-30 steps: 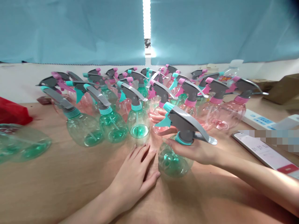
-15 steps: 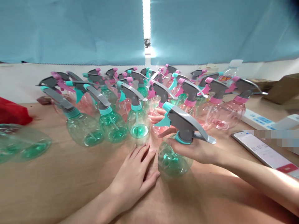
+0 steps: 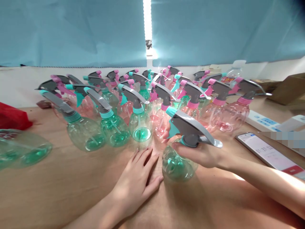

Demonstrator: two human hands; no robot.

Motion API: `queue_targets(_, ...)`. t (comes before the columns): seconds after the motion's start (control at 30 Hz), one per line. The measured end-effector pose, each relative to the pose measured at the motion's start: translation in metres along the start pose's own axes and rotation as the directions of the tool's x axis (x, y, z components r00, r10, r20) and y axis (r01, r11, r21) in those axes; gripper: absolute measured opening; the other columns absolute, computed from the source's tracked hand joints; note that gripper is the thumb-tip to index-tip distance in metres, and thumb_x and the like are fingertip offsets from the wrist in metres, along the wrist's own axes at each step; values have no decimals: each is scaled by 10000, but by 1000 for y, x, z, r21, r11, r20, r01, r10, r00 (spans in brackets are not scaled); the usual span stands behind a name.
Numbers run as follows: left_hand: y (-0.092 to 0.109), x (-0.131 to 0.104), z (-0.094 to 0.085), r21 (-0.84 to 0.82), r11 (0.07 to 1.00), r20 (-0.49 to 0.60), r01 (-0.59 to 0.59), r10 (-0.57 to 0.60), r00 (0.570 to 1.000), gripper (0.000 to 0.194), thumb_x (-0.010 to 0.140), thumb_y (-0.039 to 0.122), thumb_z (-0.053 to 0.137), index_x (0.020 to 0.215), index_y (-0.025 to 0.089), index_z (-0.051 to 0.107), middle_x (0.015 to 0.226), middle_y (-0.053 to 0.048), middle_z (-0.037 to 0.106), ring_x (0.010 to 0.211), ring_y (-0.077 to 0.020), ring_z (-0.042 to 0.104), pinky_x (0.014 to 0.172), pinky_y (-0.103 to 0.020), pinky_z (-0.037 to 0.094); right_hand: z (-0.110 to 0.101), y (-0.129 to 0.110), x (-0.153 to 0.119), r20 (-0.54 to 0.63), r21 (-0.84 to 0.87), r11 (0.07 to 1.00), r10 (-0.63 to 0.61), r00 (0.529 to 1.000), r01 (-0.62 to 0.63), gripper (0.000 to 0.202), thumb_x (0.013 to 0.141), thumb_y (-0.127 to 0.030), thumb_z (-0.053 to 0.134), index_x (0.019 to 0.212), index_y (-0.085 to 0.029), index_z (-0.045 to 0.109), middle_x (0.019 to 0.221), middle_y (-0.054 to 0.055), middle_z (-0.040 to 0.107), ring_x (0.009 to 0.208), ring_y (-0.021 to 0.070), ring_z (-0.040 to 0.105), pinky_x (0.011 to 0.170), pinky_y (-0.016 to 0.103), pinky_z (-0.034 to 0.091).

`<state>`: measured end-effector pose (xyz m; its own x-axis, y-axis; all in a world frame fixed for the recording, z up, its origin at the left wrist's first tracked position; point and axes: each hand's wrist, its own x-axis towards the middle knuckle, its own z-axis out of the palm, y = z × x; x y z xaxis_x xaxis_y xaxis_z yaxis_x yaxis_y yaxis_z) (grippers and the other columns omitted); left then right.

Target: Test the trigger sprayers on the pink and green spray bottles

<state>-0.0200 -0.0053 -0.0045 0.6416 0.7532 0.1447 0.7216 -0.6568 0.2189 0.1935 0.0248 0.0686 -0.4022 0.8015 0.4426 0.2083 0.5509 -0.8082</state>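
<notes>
A green spray bottle with a grey and teal spray head (image 3: 179,163) stands at the front, right of centre. My right hand (image 3: 202,154) is wrapped round its neck just under the head, thumb on the near side and fingertips showing by the teal trigger. Flat on the wooden table (image 3: 71,187) lies my left hand (image 3: 140,178), fingers spread, holding nothing, just left of that bottle. Behind my left hand stands another green bottle (image 3: 140,127), with a second green bottle (image 3: 114,130) to its left.
Several pink and green spray bottles (image 3: 224,117) fill the back of the table. A phone (image 3: 269,154) and a white power strip (image 3: 262,121) lie right. On the left are a red bag (image 3: 13,117) and clear green bottles (image 3: 35,151). A cardboard box (image 3: 288,89) sits back right.
The fingers of my right hand, spread beyond the trigger before, have curled in round the bottle's neck. My left hand has stayed in place.
</notes>
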Motion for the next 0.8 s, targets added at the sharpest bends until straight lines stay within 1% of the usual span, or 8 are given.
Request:
queue_targets(0.07,1,0,-1,-9,1000,-2,2,-2,1000,480,930,358,536,1364,165,467,1435,-160,459,1312,-341,409,1059,-549,357,1,2,-2,6,-6,1000,8,1000,-8,268,735,-109,548,968,-227,606,1065,40,657,860,166,683,749,297,571)
queue_targets(0.13,1,1,-1,-17,1000,1,4,-4,1000,479,931,356,531,1364,163,463,1429,-162,465,1316,-340,406,1058,-547,360,2,4,-3,7,-6,999,34,999,-34,382,758,-124,556,1113,-261,598,1219,48,634,916,184,700,762,305,582)
queue_targets(0.23,1,1,-1,-20,1000,3,3,-3,1000,503,930,358,530,1388,176,431,1433,-158,462,1326,-338,398,1061,-557,352,3,3,-5,-3,-1,996,86,996,-86,512,774,-130,552,1262,-283,522,1303,50,609,972,212,702,785,318,593)
queue_targets(0.3,1,1,-1,-11,1000,2,5,-5,1000,512,931,359,530,1398,181,416,1442,-157,452,1332,-335,392,1065,-559,346,3,2,-6,-1,-12,995,98,995,-98,533,780,-131,552,1290,-272,495,1329,54,596,975,222,704,768,316,599)
queue_targets(0.4,1,1,0,-4,1000,3,9,-9,1000,503,935,360,531,1388,167,429,1442,-161,450,1333,-333,391,1069,-553,345,3,4,-6,2,-41,995,94,996,-94,522,798,-145,553,1302,-255,473,1388,65,548,963,225,709,660,291,598)
queue_targets(0.53,1,1,0,-9,1000,8,4,-3,1000,498,929,351,540,1374,147,448,1429,-168,462,1325,-339,397,1071,-556,342,3,7,-7,1,-61,993,99,995,-99,526,820,-159,554,1318,-287,443,1418,54,525,1006,230,699,588,270,581)
queue_targets(0.6,1,1,0,-2,1000,10,0,0,1000,498,932,353,534,1376,143,444,1433,-173,456,1330,-338,391,1069,-561,340,4,9,-8,2,-62,994,91,996,-90,530,825,-158,555,1324,-289,434,1423,56,521,1006,229,699,590,270,582)
queue_targets(0.8,1,1,0,1,1000,7,3,-3,1000,509,935,356,535,1397,179,416,1439,-157,457,1336,-324,391,1075,-553,335,3,11,-10,7,-62,995,75,997,-74,552,824,-136,557,1344,-275,435,1415,60,531,1027,217,693,703,288,599)
